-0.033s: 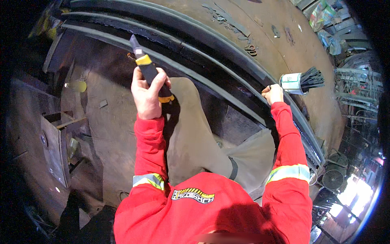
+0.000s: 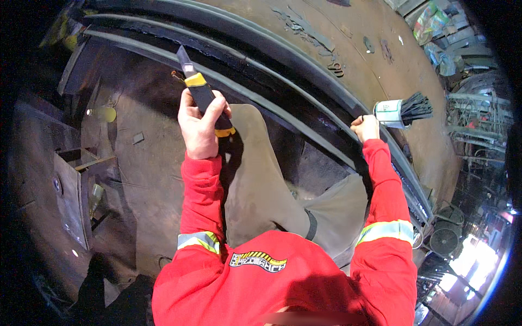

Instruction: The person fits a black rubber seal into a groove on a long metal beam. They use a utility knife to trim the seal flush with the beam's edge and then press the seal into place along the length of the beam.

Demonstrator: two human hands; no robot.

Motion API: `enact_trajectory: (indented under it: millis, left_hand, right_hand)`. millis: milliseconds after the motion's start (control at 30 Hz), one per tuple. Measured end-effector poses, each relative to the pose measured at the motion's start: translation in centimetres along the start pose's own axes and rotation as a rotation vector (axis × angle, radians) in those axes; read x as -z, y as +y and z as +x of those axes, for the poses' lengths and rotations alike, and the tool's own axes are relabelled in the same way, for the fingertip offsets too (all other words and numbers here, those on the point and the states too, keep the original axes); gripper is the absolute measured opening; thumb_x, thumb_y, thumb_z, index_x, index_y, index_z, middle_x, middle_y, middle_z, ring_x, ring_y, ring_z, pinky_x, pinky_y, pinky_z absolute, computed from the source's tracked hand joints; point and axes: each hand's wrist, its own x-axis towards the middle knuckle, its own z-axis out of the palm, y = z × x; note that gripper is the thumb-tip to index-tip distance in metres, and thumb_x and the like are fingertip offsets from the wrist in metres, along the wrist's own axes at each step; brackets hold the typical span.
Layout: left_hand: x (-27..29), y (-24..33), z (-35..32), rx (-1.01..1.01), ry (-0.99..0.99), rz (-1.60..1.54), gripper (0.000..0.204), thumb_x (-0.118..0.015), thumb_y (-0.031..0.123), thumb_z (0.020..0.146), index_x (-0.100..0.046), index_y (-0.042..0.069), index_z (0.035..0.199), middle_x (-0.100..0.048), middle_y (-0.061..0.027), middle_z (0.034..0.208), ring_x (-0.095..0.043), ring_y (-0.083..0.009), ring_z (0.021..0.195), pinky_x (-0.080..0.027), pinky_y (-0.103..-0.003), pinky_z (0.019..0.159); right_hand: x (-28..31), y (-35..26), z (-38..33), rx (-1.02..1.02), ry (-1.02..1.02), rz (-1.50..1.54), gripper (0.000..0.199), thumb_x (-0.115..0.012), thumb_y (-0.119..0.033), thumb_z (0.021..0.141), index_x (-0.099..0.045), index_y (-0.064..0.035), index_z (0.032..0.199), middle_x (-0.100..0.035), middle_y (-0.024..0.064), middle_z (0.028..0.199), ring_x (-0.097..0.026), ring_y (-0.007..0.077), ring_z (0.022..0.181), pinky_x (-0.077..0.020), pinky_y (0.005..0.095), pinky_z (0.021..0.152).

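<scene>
My left hand [image 2: 200, 124] is wrapped round the black handle of a black and yellow utility knife [image 2: 202, 98]. Its grey blade points up and away, over the near edge of a long dark steel beam [image 2: 250, 87]. On the right, my right hand [image 2: 366, 128] is closed at the beam, its fingers curled inward. What it pinches, if anything, cannot be made out. Just beside that hand a white can [image 2: 389, 113] lies tilted, with a bundle of thin dark rods [image 2: 416, 108] sticking out.
Flakes of scrap [image 2: 304, 30] and a small rusty chain-like piece [image 2: 335, 69] lie beyond the beam. At left stand an open metal box frame [image 2: 73, 198] and a yellowish round object [image 2: 109, 114]. Metal racks [image 2: 478, 125] and a fan [image 2: 445, 239] are at far right.
</scene>
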Motion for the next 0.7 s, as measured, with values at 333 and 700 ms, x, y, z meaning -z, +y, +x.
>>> enact_trajectory:
  millis: [333,700]
  left_hand:
    - [3.3,1.0,1.0,-0.007,0.124,-0.038,0.029,-0.068,0.000,0.085,-0.046,0.002,0.103,-0.059,-0.0085,0.083,-0.062,-0.0172,0.066,-0.055,-0.032,0.060]
    - [4.7,-0.2,-0.7,0.040,0.085,-0.140,0.033,-0.065,0.002,0.085,-0.044,0.005,0.111,-0.056,-0.0088,0.087,-0.060,-0.0181,0.068,-0.053,-0.033,0.058]
  right_hand:
    - [-0.6,-12.4,-12.0,0.582,-0.054,0.366,0.014,-0.074,-0.006,0.073,-0.069,-0.0034,0.085,-0.064,0.0109,0.085,-0.061,0.0291,0.082,-0.0492,0.0373,0.078]
    - [-3.2,-22.6,1.9,0.749,0.160,-0.296,0.026,-0.071,-0.026,0.080,-0.063,-0.0020,0.085,-0.066,0.0175,0.084,-0.066,0.0364,0.080,-0.0529,0.0459,0.074]
